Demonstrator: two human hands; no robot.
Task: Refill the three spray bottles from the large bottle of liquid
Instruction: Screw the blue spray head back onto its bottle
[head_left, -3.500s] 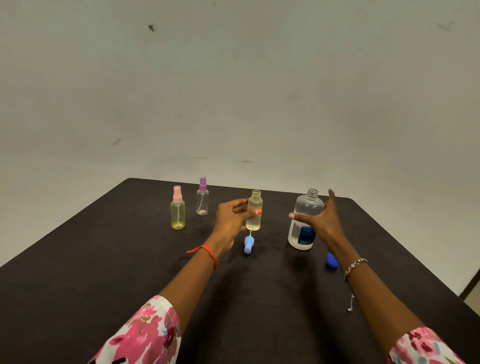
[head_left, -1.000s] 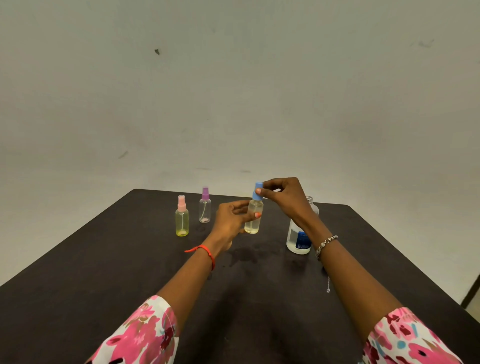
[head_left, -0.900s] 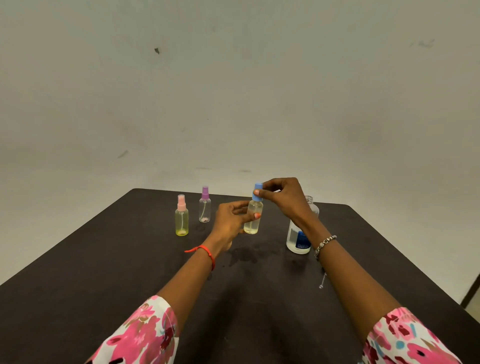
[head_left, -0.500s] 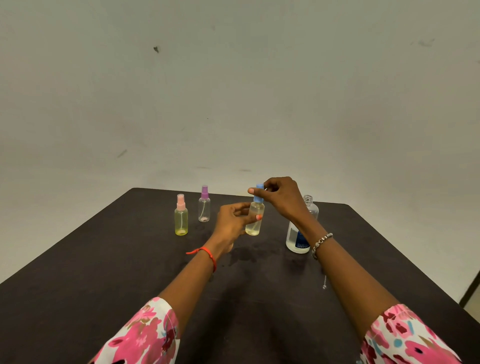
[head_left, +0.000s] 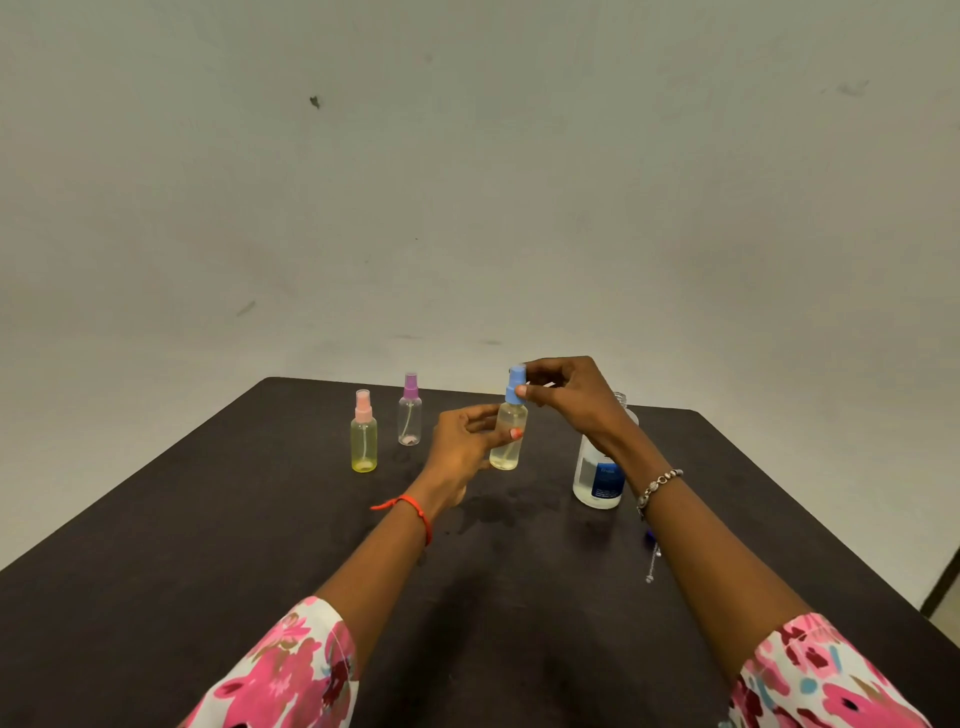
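My left hand (head_left: 460, 457) grips the spray bottle (head_left: 506, 439) above the table (head_left: 208, 519) while my right hand (head_left: 566, 397) pinches its blue cap (head_left: 515, 384), big bottle (head_left: 597, 475) alongside

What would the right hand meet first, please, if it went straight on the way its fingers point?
The right hand points leftward at the blue spray cap it pinches. Beyond, the purple-capped bottle lies roughly in line, though it seems farther back, so the hand might pass it.
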